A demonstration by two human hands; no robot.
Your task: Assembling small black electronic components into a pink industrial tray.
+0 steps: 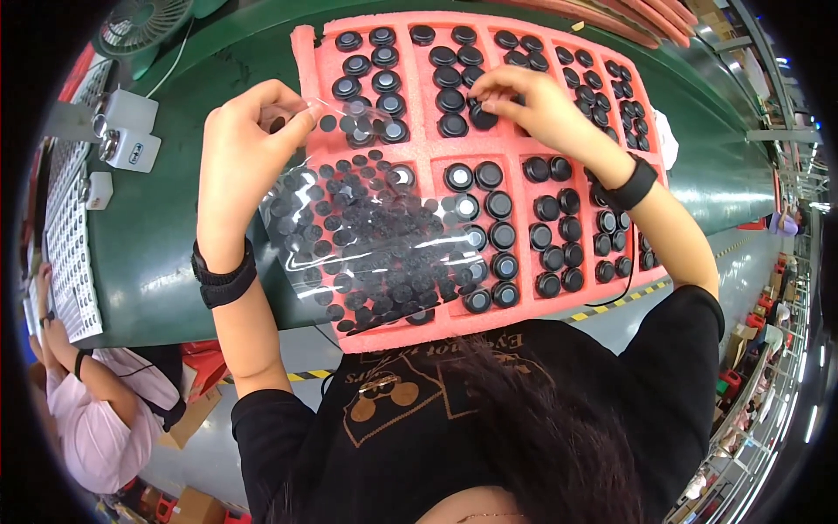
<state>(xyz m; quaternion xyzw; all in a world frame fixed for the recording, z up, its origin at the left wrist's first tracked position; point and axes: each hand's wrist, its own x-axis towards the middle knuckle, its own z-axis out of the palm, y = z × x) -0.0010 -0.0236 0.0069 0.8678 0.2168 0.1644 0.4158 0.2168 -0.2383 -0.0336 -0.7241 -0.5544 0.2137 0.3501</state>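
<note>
My left hand (253,135) pinches the upper edge of a clear plastic film (340,288) dotted with many small black discs. A dark disc also shows by its fingers. The shiny film hangs over the left part of a pink foam tray (428,157), covering some compartments. Over the tray's upper middle, my right hand (541,109) has its thumb and fingers closed on a black round part (482,115), which looks tilted among similar parts. Black round parts (502,236) fill the other compartments in pairs of rows; several at the left show pale grey centres.
The tray lies on a green work surface (140,253). White boxy devices (131,131) and a fan (144,31) stand at the upper left, near a white perforated panel (70,227). More pink foam (628,17) is stacked at the back. Another person (105,410) works at the left.
</note>
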